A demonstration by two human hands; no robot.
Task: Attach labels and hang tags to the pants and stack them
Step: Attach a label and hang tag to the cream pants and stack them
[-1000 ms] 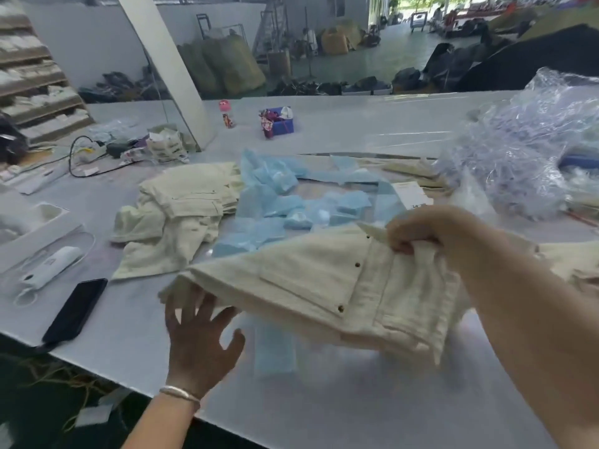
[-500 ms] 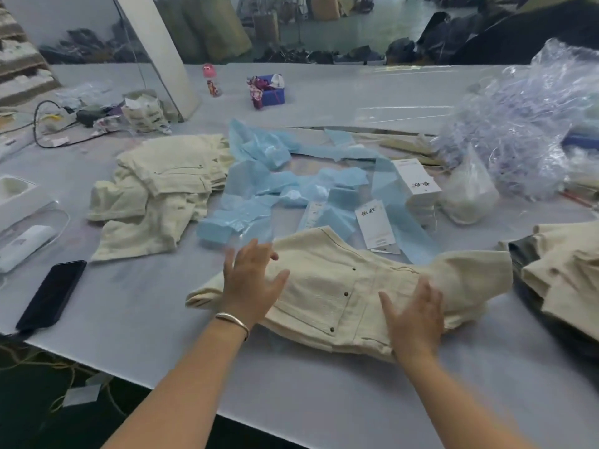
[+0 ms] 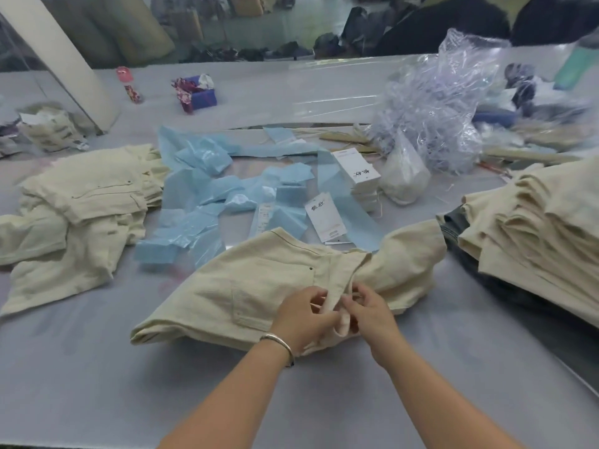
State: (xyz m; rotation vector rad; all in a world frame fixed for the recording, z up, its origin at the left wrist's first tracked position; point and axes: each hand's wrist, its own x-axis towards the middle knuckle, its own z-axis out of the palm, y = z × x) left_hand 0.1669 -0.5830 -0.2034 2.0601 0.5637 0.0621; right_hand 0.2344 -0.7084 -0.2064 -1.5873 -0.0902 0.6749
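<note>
**Both hands on the belt loop of the cream pants**

Nearest, on the grey counter (image 3: 97,367): left hand (image 3: 304,314), silver bracelet (image 3: 281,341) at the wrist, and right hand (image 3: 369,314), close together, fingers curled, pinching a narrow strip of fabric at the waistband of the folded cream pants (image 3: 259,286). Pants flat on the counter, right in front, a small dark rivet showing near the pocket.

Just beyond: loose hang tag (image 3: 325,217) with black writing, then a stack of white tags (image 3: 359,176), amid crumpled blue paper strips (image 3: 201,202). Left: a heap of cream pants (image 3: 81,209). Right: a folded pile of cream pants (image 3: 534,228). Farther back: a clear plastic bag bundle (image 3: 434,118).
</note>
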